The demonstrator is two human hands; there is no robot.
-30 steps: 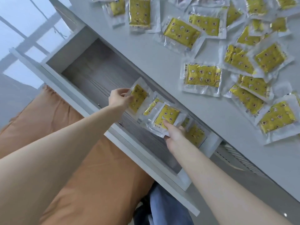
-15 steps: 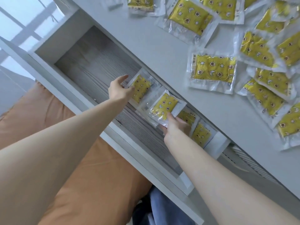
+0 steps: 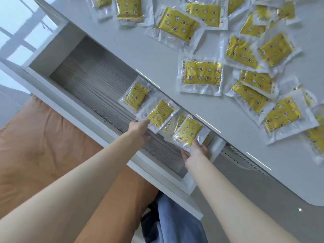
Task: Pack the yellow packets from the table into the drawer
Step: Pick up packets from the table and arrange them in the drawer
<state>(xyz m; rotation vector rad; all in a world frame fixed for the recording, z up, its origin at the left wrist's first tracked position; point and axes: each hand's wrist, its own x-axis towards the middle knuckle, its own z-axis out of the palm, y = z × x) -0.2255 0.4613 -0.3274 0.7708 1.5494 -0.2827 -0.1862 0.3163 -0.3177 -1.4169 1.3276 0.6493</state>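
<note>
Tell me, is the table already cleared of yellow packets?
No: many yellow packets still lie scattered on the white table, while only a few sit in the open drawer.

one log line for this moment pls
left hand: on packet in drawer | right hand: holding packet | table: many packets left

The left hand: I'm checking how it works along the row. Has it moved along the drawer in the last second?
Yes. The left hand has left the far-left packet and shifted right along the drawer to the second packet.
</note>
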